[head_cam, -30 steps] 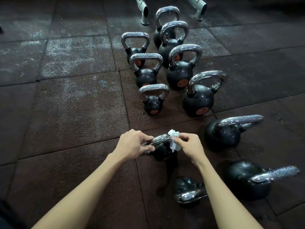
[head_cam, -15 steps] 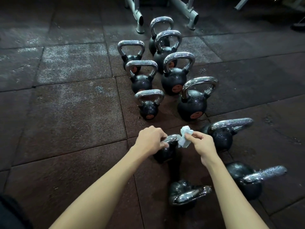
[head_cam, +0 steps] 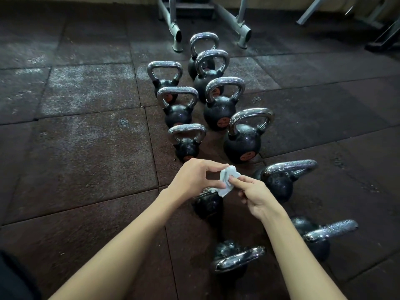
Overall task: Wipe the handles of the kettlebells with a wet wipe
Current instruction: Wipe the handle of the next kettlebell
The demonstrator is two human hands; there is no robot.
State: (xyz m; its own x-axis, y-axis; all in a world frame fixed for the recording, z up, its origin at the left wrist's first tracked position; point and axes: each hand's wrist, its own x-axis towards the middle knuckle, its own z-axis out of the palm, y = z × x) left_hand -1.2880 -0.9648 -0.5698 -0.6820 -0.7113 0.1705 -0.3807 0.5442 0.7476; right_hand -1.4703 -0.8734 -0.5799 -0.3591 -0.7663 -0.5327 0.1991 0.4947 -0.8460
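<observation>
Kettlebells (head_cam: 219,111) of black iron with chromed loop handles sit in two rows on the dark rubber-tiled floor (head_cam: 86,148), running straight away from the person. Nearest, between the forearms, one tipped kettlebell (head_cam: 227,249) lies with its handle towards the camera. A second tipped kettlebell (head_cam: 318,252) lies outside the right forearm, handle pointing right.

Further on, both hands meet over a crumpled white wet wipe (head_cam: 227,180). The left hand (head_cam: 192,180) pinches the wipe's upper edge between thumb and fingertips. The right hand (head_cam: 255,195) pinches its right side between thumb and forefinger, the other fingers curled in. Neither hand has hold of a kettlebell (the wipe looks to be getting refolded, by my reading).

Directly under the left hand lies a small black kettlebell (head_cam: 207,206). Its handle is mostly hidden by hand and wipe, so I cannot tell which way it runs. Just beyond the right hand, a larger tipped kettlebell (head_cam: 279,185) leans to the right, its handle bar (head_cam: 290,167) running left to right across the view. If that one is wiped next, the right hand is the nearer, and a stroke along the bar would travel sideways, outward from the body.

Beyond stand seven upright kettlebells, their arched handles speckled with droplets or knurling. Farthest, grey metal rack feet (head_cam: 243,31) rest on the floor.
</observation>
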